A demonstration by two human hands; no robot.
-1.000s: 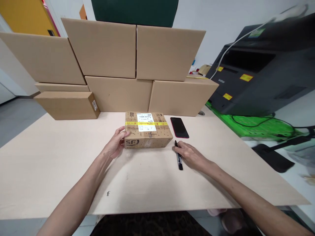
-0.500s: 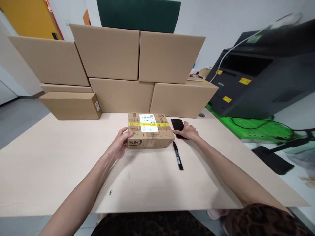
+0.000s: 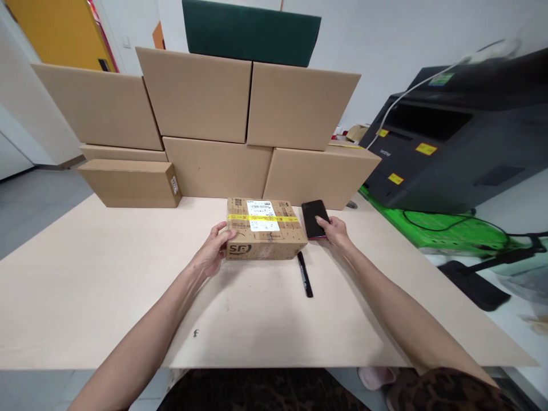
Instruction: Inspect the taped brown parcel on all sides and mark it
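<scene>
A small cardboard parcel [image 3: 265, 231] with a white label and a yellow tape strip is in the middle of the table. My left hand [image 3: 216, 248] grips its left end, thumb on top and the other fingers partly hidden behind and below. To the right of the parcel, my right hand [image 3: 336, 231] holds a black smartphone [image 3: 314, 217] by its lower right part, thumb lying on the upper face. A reddish edge shows along the phone's bottom. Just in front of the parcel's right corner lies a black marker pen [image 3: 305, 275] on the tabletop.
Large cardboard boxes [image 3: 214, 165] are stacked along the back, with a dark green box [image 3: 252, 31] on top. A flat brown box [image 3: 132, 185] stands at the back left. On the right, a dark printer [image 3: 445, 142] sits beyond the table [image 3: 107, 297], by a green surface [image 3: 411, 225].
My right hand has closed around the phone and tilted it up, its thumb now on the phone's face. My left hand still grips the parcel. The view has shifted slightly.
</scene>
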